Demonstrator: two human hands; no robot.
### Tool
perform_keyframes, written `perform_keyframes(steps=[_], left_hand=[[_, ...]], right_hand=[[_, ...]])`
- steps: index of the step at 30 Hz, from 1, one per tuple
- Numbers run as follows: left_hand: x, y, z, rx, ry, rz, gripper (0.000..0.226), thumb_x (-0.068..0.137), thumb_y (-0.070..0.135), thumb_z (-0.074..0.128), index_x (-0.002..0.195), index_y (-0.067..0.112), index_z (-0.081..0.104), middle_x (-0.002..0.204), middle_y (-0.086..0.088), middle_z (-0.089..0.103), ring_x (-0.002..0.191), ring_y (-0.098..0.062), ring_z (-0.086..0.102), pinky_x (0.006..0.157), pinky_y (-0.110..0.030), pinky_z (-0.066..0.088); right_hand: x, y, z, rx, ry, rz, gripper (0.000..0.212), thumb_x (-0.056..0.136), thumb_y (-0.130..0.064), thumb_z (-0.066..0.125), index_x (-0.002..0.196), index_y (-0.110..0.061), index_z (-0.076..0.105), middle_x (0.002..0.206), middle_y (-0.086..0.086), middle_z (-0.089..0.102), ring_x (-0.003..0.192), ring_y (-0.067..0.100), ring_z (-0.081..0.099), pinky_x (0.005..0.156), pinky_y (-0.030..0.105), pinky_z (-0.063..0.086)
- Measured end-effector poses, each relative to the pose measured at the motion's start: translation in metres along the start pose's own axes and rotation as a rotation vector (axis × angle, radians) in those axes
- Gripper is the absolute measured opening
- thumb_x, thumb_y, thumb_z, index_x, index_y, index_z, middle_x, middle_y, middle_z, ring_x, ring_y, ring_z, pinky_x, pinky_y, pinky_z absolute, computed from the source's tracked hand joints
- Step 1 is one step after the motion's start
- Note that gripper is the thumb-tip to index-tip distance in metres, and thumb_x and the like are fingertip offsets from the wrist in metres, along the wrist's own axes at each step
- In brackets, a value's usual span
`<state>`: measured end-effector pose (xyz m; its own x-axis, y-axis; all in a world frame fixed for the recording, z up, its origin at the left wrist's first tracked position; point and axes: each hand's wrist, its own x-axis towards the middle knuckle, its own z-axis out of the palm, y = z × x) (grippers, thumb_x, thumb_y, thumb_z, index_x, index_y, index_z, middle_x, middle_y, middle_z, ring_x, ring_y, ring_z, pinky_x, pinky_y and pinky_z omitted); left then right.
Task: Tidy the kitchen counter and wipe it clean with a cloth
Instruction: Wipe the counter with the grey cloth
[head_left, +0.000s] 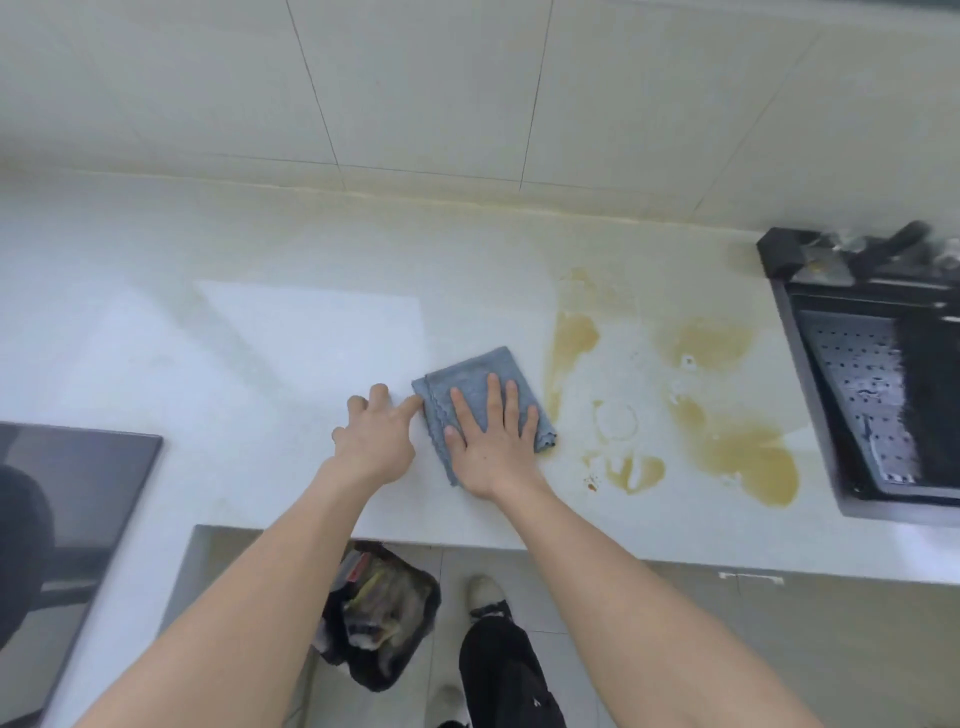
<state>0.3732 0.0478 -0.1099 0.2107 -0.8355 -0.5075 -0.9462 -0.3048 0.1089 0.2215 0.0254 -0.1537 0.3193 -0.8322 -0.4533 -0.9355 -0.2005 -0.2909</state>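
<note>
The counter (260, 338) carries no loose items, so tidying appears complete; wiping appears barely begun. Brown-yellow stains (737, 447) cover the surface between the cloth and the sink (883, 395) at right, untouched. The folded grey cloth (480, 384) lies flat near the front edge, just left of the stains. The right hand (491, 441) presses it, fingers spread straight. The left hand (376, 441) rests beside it, fingers loosely splayed, one fingertip touching the cloth's corner.

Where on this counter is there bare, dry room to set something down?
Bare: the counter between the cooktop and the grey cloth, back to the tiled wall. Taken: both hands at the cloth, and brown spills from there to the sink.
</note>
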Motion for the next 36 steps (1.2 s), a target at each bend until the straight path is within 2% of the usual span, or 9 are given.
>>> perform_keyframes(steps=[4,7,12,15,22,30,33,36], left_hand=[[-0.035,-0.003,0.026,0.016,0.041,0.001,0.067,0.089,0.009,0.038,0.149,0.035,0.025,0.14,-0.008,0.027,0.121,-0.032,0.032,0.09,-0.048,0.048],[-0.052,0.003,0.04,0.021,0.091,0.018,0.063,0.088,0.009,0.04,0.146,0.031,0.03,0.134,-0.01,0.031,0.115,-0.033,0.035,0.083,-0.044,0.045],[-0.054,0.015,0.052,0.033,0.136,0.042,0.061,0.085,0.008,0.041,0.139,0.033,0.033,0.132,-0.01,0.031,0.112,-0.032,0.034,0.082,-0.044,0.042],[-0.049,0.025,0.052,0.074,0.148,0.093,0.061,0.089,0.012,0.042,0.145,0.034,0.03,0.14,-0.009,0.028,0.118,-0.033,0.034,0.087,-0.045,0.042],[-0.007,0.061,0.031,0.096,0.139,0.185,0.059,0.096,0.018,0.04,0.151,0.036,0.025,0.151,-0.006,0.021,0.129,-0.034,0.029,0.094,-0.048,0.039],[0.077,0.102,-0.007,0.081,0.164,0.12,0.059,0.096,0.019,0.046,0.149,0.033,0.027,0.148,-0.006,0.025,0.13,-0.032,0.029,0.095,-0.052,0.036],[0.112,0.116,-0.025,0.066,0.166,0.094,0.056,0.098,0.026,0.047,0.15,0.03,0.027,0.151,-0.006,0.024,0.132,-0.032,0.029,0.095,-0.051,0.037],[0.141,0.127,-0.04,0.024,0.159,0.08,0.057,0.096,0.042,0.053,0.148,0.033,0.032,0.152,-0.004,0.024,0.133,-0.032,0.028,0.095,-0.05,0.037]], right_hand=[[-0.053,0.004,0.024,-0.011,-0.009,0.022,0.058,0.104,-0.054,0.009,0.156,-0.042,-0.015,0.16,0.004,-0.037,0.144,0.026,-0.04,0.117,0.053,-0.024],[-0.078,0.013,0.034,-0.016,-0.002,0.034,0.058,0.104,-0.055,0.009,0.156,-0.042,-0.014,0.161,0.004,-0.036,0.145,0.025,-0.039,0.118,0.052,-0.023],[-0.093,0.042,0.037,-0.03,0.001,0.053,0.057,0.104,-0.056,0.008,0.155,-0.045,-0.014,0.16,0.001,-0.038,0.144,0.022,-0.041,0.116,0.05,-0.026],[-0.092,0.053,0.034,-0.009,0.004,0.062,0.057,0.104,-0.057,0.008,0.155,-0.046,-0.013,0.16,0.001,-0.038,0.144,0.02,-0.041,0.116,0.049,-0.026],[-0.054,0.075,0.006,0.054,0.033,0.122,0.058,0.103,-0.058,0.009,0.156,-0.045,-0.011,0.161,0.0,-0.037,0.145,0.023,-0.039,0.117,0.051,-0.024],[0.039,0.097,-0.042,0.075,0.082,0.138,0.059,0.103,-0.059,0.011,0.156,-0.046,-0.01,0.162,0.002,-0.034,0.146,0.026,-0.036,0.115,0.052,-0.025],[0.084,0.105,-0.069,0.071,0.07,0.128,0.059,0.104,-0.058,0.011,0.157,-0.045,-0.01,0.162,0.003,-0.034,0.146,0.026,-0.037,0.115,0.053,-0.024],[0.124,0.111,-0.092,0.074,0.075,0.117,0.059,0.104,-0.057,0.012,0.157,-0.045,-0.009,0.163,0.004,-0.032,0.147,0.027,-0.036,0.114,0.053,-0.024]])
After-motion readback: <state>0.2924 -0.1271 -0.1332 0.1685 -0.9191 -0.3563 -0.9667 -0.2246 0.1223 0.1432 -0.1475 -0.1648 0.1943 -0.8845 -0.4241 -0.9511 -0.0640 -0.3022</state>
